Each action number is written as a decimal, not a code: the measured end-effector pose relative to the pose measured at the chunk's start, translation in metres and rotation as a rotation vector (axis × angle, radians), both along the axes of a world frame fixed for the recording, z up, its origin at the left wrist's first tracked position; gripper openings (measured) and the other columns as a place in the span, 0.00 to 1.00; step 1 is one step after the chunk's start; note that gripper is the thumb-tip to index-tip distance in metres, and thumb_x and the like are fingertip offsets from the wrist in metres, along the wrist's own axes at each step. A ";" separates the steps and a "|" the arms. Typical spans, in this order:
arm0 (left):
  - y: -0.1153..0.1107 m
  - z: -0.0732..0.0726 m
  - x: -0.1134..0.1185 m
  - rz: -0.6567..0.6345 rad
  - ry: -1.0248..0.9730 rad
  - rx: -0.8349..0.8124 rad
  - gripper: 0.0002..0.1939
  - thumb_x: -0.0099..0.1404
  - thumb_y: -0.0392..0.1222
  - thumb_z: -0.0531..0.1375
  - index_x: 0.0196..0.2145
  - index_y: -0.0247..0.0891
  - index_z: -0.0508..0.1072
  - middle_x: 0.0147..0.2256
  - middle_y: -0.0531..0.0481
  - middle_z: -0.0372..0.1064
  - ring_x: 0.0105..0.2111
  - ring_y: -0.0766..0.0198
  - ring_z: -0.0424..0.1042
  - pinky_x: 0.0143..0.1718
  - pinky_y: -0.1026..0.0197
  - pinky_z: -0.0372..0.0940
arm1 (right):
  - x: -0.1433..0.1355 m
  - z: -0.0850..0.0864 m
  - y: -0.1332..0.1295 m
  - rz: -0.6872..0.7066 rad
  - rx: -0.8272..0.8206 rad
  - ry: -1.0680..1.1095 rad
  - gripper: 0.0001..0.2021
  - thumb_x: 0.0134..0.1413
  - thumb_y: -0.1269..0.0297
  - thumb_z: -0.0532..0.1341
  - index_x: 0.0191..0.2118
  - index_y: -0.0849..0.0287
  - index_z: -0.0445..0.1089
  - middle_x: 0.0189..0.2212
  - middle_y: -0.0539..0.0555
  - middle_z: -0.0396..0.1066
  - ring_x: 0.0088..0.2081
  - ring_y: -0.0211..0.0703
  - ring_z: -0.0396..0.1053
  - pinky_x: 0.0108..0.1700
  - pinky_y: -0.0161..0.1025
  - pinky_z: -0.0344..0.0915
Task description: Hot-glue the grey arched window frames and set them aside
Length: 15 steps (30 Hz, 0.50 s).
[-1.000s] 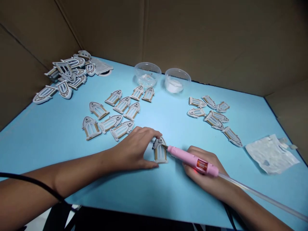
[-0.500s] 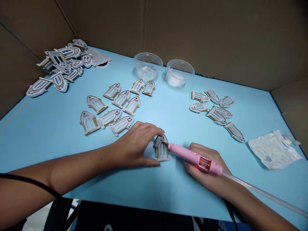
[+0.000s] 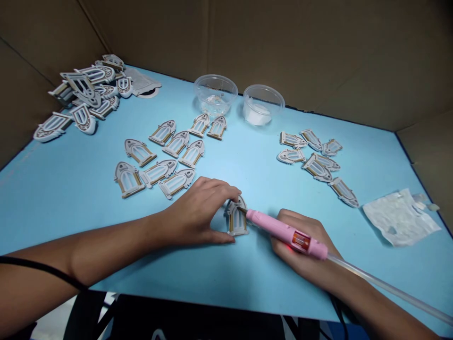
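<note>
Arched window piece [image 3: 239, 223] lies flat on the blue tabletop [image 3: 177, 278], closer to the front edge than the back, and the left hand [image 3: 201, 212] has its grip spread just wide enough to pin it, a finger at the top and the thumb by the bottom. The right hand [image 3: 312, 226] has its grip wrapped tight around a pink pen [image 3: 272, 225], its thin tip at the piece's top part. Two clear cups [image 3: 203, 100] stand by the back edge, and a big pile [image 3: 85, 89] of window pieces sits at the back left corner.
</note>
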<state>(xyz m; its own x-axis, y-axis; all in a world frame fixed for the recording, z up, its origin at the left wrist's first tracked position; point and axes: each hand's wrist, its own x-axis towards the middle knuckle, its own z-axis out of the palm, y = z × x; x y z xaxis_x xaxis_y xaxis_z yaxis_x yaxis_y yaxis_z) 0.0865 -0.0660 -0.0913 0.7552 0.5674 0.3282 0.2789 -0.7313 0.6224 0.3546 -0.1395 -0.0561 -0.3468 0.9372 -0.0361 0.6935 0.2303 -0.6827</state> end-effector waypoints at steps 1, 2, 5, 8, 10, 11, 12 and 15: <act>0.000 0.000 0.000 0.000 -0.001 0.002 0.33 0.60 0.54 0.73 0.53 0.42 0.61 0.56 0.43 0.71 0.56 0.49 0.70 0.53 0.51 0.58 | 0.000 0.000 0.000 -0.003 0.000 -0.002 0.12 0.49 0.75 0.56 0.24 0.54 0.52 0.21 0.46 0.57 0.19 0.34 0.57 0.22 0.33 0.52; 0.000 0.000 0.000 0.000 0.002 0.001 0.33 0.60 0.54 0.73 0.53 0.42 0.61 0.56 0.43 0.71 0.56 0.49 0.70 0.53 0.51 0.58 | 0.000 -0.001 0.000 -0.008 0.000 -0.001 0.12 0.49 0.75 0.56 0.24 0.54 0.52 0.21 0.46 0.57 0.19 0.33 0.57 0.22 0.33 0.52; 0.000 0.001 0.000 0.004 0.009 -0.006 0.33 0.60 0.54 0.73 0.53 0.42 0.61 0.57 0.43 0.71 0.56 0.49 0.70 0.54 0.51 0.58 | 0.001 -0.002 0.000 -0.020 -0.002 0.001 0.12 0.49 0.75 0.56 0.24 0.54 0.52 0.21 0.45 0.56 0.19 0.33 0.57 0.22 0.33 0.52; -0.001 0.002 0.000 0.006 0.014 -0.010 0.32 0.61 0.54 0.73 0.53 0.42 0.61 0.57 0.43 0.71 0.56 0.48 0.70 0.54 0.51 0.58 | 0.001 -0.002 0.000 -0.013 -0.003 0.006 0.12 0.49 0.75 0.56 0.24 0.54 0.52 0.21 0.45 0.56 0.19 0.33 0.57 0.22 0.33 0.52; -0.001 0.002 0.000 0.007 0.012 -0.008 0.32 0.61 0.54 0.73 0.52 0.42 0.61 0.57 0.43 0.71 0.56 0.48 0.70 0.53 0.51 0.58 | 0.000 -0.002 0.000 -0.007 -0.004 0.007 0.12 0.49 0.75 0.56 0.24 0.54 0.52 0.21 0.45 0.56 0.19 0.33 0.57 0.22 0.33 0.52; -0.001 0.002 0.000 0.007 0.010 -0.007 0.32 0.60 0.54 0.73 0.52 0.42 0.61 0.57 0.43 0.71 0.56 0.48 0.70 0.53 0.51 0.58 | 0.000 -0.002 0.001 -0.005 -0.002 0.007 0.12 0.49 0.75 0.56 0.24 0.54 0.52 0.21 0.45 0.56 0.19 0.33 0.57 0.22 0.33 0.52; -0.001 0.002 0.000 0.006 0.009 -0.005 0.32 0.60 0.54 0.73 0.52 0.42 0.61 0.57 0.43 0.71 0.56 0.48 0.70 0.53 0.51 0.58 | 0.000 -0.002 0.001 -0.004 -0.002 0.006 0.12 0.49 0.75 0.56 0.24 0.54 0.51 0.21 0.45 0.57 0.19 0.33 0.57 0.22 0.33 0.52; 0.000 0.001 0.000 0.003 0.009 -0.006 0.32 0.61 0.54 0.73 0.53 0.42 0.62 0.56 0.43 0.71 0.56 0.49 0.70 0.53 0.51 0.58 | 0.000 -0.002 0.001 -0.005 -0.007 0.008 0.12 0.49 0.75 0.57 0.24 0.54 0.52 0.21 0.46 0.57 0.19 0.33 0.57 0.22 0.33 0.52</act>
<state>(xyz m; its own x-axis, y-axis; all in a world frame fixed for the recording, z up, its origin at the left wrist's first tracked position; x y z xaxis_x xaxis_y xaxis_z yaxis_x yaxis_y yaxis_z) 0.0869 -0.0664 -0.0901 0.7563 0.5718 0.3180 0.2869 -0.7267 0.6242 0.3541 -0.1383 -0.0580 -0.3420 0.9389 -0.0397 0.6889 0.2218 -0.6901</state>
